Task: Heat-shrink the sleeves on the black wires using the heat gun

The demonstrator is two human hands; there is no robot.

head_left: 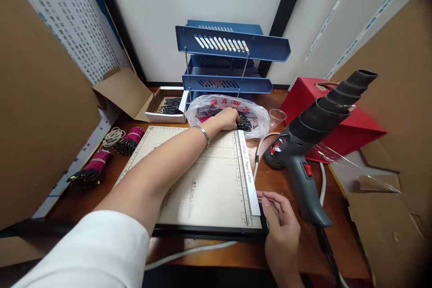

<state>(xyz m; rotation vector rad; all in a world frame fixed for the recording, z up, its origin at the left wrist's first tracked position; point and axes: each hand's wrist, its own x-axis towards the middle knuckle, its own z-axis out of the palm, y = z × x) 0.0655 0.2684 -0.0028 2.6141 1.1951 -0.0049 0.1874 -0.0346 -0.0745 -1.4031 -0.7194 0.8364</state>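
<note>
My left hand (227, 118), a metal bracelet on its wrist, reaches across the paper cutter (209, 189) into a clear plastic bag (261, 114) with red print. Its fingers bend down against a bundle of black-ended thin wires (245, 123); what they grip is hidden. At the cutter's near right corner, my right hand (281, 220) is loosely curled, thumb and fingers apart, with nothing visible in it. Its fingertips are beside the end of the cutter's white guide strip (249, 173).
Two banded magenta-and-black wire bundles (91, 168) lie left of the cutter. An open carton (167, 105) holds black pieces. Blue trays (232, 45) stand behind the bag. On the right are a heat gun (303, 148), a red box (357, 121), a clear cup (276, 118) and cables.
</note>
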